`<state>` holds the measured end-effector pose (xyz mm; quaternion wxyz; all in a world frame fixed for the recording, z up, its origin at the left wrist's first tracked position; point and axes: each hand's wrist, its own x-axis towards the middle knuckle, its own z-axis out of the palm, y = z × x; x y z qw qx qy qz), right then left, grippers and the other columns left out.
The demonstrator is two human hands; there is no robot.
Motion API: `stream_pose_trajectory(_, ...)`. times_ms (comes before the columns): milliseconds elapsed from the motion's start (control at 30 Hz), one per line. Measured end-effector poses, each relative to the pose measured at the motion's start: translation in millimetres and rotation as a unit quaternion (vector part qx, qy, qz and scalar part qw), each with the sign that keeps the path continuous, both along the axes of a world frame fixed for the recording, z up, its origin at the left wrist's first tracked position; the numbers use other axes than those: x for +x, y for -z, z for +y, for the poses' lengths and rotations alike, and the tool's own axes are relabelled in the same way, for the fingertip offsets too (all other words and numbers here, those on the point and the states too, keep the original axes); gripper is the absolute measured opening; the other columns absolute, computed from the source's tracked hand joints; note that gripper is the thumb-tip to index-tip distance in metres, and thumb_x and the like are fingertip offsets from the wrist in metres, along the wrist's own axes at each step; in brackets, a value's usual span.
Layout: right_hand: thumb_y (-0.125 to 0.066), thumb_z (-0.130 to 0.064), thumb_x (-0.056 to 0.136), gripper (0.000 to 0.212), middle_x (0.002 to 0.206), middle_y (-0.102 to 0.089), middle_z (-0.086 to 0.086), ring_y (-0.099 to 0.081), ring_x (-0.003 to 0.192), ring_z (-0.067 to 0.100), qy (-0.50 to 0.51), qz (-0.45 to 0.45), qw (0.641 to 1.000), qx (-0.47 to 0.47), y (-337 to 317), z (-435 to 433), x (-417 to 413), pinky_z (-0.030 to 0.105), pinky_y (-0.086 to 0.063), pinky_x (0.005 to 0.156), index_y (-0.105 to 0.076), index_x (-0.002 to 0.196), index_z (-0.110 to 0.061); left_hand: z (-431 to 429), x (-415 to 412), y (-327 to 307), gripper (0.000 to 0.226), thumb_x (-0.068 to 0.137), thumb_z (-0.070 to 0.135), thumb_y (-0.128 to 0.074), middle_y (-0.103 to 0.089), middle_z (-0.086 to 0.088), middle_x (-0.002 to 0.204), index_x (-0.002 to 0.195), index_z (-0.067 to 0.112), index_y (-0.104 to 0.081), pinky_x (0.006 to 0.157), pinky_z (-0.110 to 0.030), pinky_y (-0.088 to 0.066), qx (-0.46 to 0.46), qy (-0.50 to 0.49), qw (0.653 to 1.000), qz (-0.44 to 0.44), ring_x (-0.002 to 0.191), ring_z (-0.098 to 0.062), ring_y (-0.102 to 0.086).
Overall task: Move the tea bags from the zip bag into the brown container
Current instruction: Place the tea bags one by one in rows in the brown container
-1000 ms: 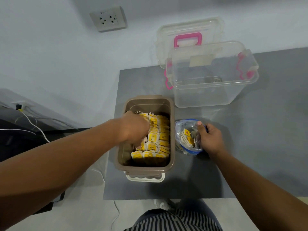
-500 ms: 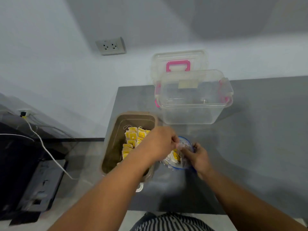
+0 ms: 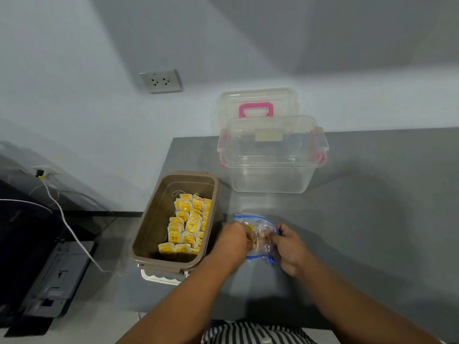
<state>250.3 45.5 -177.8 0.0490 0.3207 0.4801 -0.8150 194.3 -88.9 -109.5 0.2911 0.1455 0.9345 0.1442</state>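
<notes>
Left hand (image 3: 234,240) quit brown container (image 3: 216,194), pinches tea bags (image 3: 257,240); right hand (image 3: 290,247) grips zip bag (image 3: 263,220) (box (image 3: 273,175) behind).

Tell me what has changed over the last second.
The left hand left the tea bags in the brown container and moved right to the zip bag. Its curled fingers are now at the bag's mouth; what they pinch is unclear. The right hand kept gripping the zip bag throughout. The brown container and the clear box stayed put on the table.
</notes>
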Motion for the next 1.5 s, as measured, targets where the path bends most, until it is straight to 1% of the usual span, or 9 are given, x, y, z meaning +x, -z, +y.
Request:
stream_pose_trajectory(133,-0.05,0.006,0.099,0.01,0.083,-0.071,0.018,-0.071,0.07,0.027,0.005,-0.008,0.999,-0.051,3.2,6.9,-3.0,0.039,-0.062,0.064,-0.053,0.097,-0.003,-1.3,8.9,5.2,0.017,0.096,0.025,-0.063,-0.067,-0.002,0.089,0.102,0.016,-0.075,0.068,-0.02,-0.045,0.094,-0.055,0.994,-0.004,0.081,-0.014,-0.062)
stream_pose_trajectory(400,-0.051,0.003,0.092,0.01,0.085,-0.067,0.021,-0.066,0.07,0.029,0.027,-0.032,0.993,-0.11,7.6,6.9,-2.3,0.037,-0.058,0.065,-0.057,0.097,-0.004,8.7,21.9,10.2,0.045,0.084,0.057,-0.067,-0.068,-0.006,0.068,0.074,0.013,-0.07,0.067,-0.035,-0.055,0.123,-0.045,0.991,0.04,0.066,-0.02,-0.065)
stream_pose_trajectory(567,-0.054,-0.013,0.078,0.05,0.109,-0.067,0.028,-0.068,0.091,0.034,0.009,-0.016,0.985,-0.171,5.2,7.6,0.5,0.041,-0.058,0.082,-0.062,0.122,0.01,14.0,27.1,10.6,0.043,0.081,0.057,-0.067,-0.066,-0.003,0.065,0.071,0.015,-0.067,0.06,-0.029,-0.05,0.108,-0.038,0.99,0.082,0.06,-0.015,-0.061)
stream_pose_trajectory(800,-0.052,-0.013,0.074,0.053,0.11,-0.065,0.028,-0.068,0.087,0.034,0.037,-0.005,0.985,-0.167,3.0,4.8,1.7,0.043,-0.057,0.084,-0.062,0.121,0.008,10.2,28.3,4.9,0.015,0.085,0.025,-0.062,-0.071,0.001,0.073,0.082,0.017,-0.074,0.065,-0.026,-0.053,0.16,-0.077,0.973,0.145,0.064,-0.012,-0.063)
stream_pose_trajectory(933,-0.046,-0.007,0.086,0.03,0.088,-0.067,0.023,-0.067,0.071,0.03,0.053,-0.026,0.989,-0.139,3.6,1.9,-0.9,0.039,-0.059,0.073,-0.065,0.105,0.007,7.0,27.9,-1.7,0.007,0.086,0.021,-0.064,-0.072,0.003,0.081,0.09,0.019,-0.07,0.072,-0.026,-0.055,0.231,-0.143,0.954,0.127,0.072,-0.009,-0.067)
stream_pose_trajectory(1100,-0.044,-0.009,0.091,0.032,0.092,-0.069,0.025,-0.07,0.075,0.031,0.045,-0.026,0.993,-0.11,-1.5,-2.9,0.1,0.037,-0.061,0.068,-0.065,0.107,0.008,-1.9,27.0,-1.9,0.024,0.089,0.009,-0.059,-0.071,0.002,0.086,0.106,0.026,-0.059,0.074,-0.029,-0.057,0.256,-0.135,0.955,0.073,0.078,-0.01,-0.067)
stream_pose_trajectory(1267,-0.044,-0.007,0.091,0.033,0.098,-0.069,0.027,-0.07,0.078,0.032,0.046,-0.023,0.993,-0.105,-4.2,-4.2,0.4,0.039,-0.06,0.072,-0.065,0.11,0.01,-6.7,27.5,-6.0,0.029,0.09,0.008,-0.056,-0.073,0.003,0.096,0.108,0.023,-0.073,0.08,-0.02,-0.053,0.217,-0.084,0.971,0.059,0.083,-0.008,-0.066)
stream_pose_trajectory(1367,-0.043,-0.006,0.092,0.031,0.095,-0.07,0.025,-0.07,0.078,0.032,0.051,-0.022,0.993,-0.107,-5.6,-4.7,0.2,0.04,-0.06,0.073,-0.065,0.108,0.008,-7.8,25.4,-11.9,0.036,0.09,0.008,-0.058,-0.074,0.002,0.105,0.119,0.024,-0.071,0.089,-0.024,-0.053,0.181,-0.03,0.978,0.101,0.093,-0.012,-0.067)
stream_pose_trajectory(1500,-0.041,-0.003,0.093,0.026,0.077,-0.073,0.018,-0.072,0.064,0.026,0.048,-0.014,0.99,-0.132,-10.4,-5.3,0.9,0.034,-0.059,0.061,-0.066,0.095,0.006,-6.0,20.4,-26.2,0.025,0.092,0.018,-0.06,-0.075,0.001,0.101,0.11,0.028,-0.075,0.086,-0.03,-0.054,0.178,-0.012,0.963,0.2,0.089,-0.017,-0.069)
